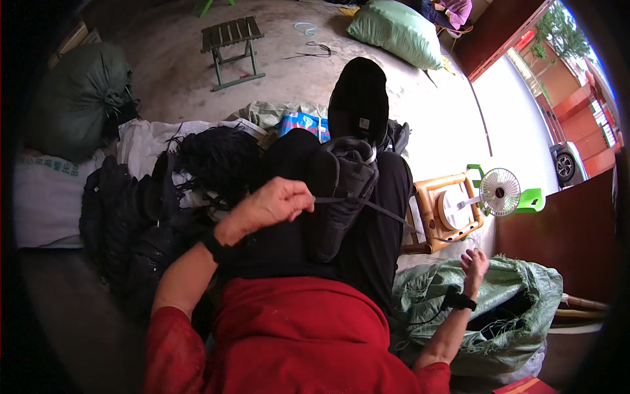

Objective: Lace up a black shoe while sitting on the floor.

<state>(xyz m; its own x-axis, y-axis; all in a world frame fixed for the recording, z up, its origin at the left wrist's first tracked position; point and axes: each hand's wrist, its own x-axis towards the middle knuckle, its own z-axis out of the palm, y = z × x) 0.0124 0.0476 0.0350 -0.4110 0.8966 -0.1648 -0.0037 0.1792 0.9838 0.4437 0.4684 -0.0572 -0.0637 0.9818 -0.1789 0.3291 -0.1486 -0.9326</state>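
A black lace-up shoe (336, 220) rests across my dark-trousered lap, its toe toward me. My left hand (279, 202) is closed, pinching one end of the dark shoelace (387, 213) just left of the shoe. From the shoe's eyelets the other end of the lace stretches right toward my right hand (474, 266), which is raised far out to the side with its fingers curled around the lace's end. Beyond the shoe stands a long, rounded black piece (357, 98) with a small white label; I cannot make out what it is.
Black shoes (125, 217) and a bundle of black laces (220, 157) lie at my left. A bamboo stool (423, 220) carries a small white fan (500, 192) at right, above a green woven sack (420, 285). Farther off are a folding stool (231, 36), stuffed sacks (397, 33) and a seated person (453, 13).
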